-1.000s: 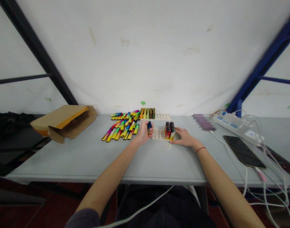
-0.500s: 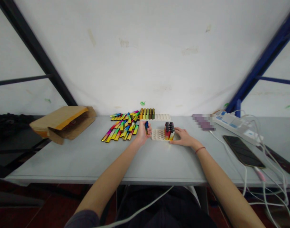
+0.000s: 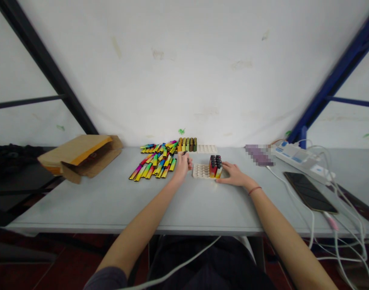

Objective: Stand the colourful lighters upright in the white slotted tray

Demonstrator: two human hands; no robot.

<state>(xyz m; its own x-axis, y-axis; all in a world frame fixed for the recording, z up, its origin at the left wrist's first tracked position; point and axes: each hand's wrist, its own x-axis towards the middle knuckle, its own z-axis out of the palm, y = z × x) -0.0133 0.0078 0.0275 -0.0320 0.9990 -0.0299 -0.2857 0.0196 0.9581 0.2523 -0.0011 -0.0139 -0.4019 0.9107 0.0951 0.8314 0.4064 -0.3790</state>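
Hands first, from the head view: by the left hand [image 3: 182,165] a dark-tipped piece [image 3: 185,152] is gripped, mostly hidden by curled fingers; the right hand [image 3: 235,175] is held open against the upright lighters [image 3: 215,166] at the right end of the front tray [image 3: 200,172], its fingertips partly covered. One purple item [image 3: 259,155] is blurred by pixels. The grey tabletop [image 3: 202,205] is backed by a marked white wall [image 3: 184,72]. Two pale trays, one phone [image 3: 309,192] and one cardboard box [image 3: 78,149] are counted; the overlapping rainbow-coloured pieces [image 3: 147,170] cannot be.
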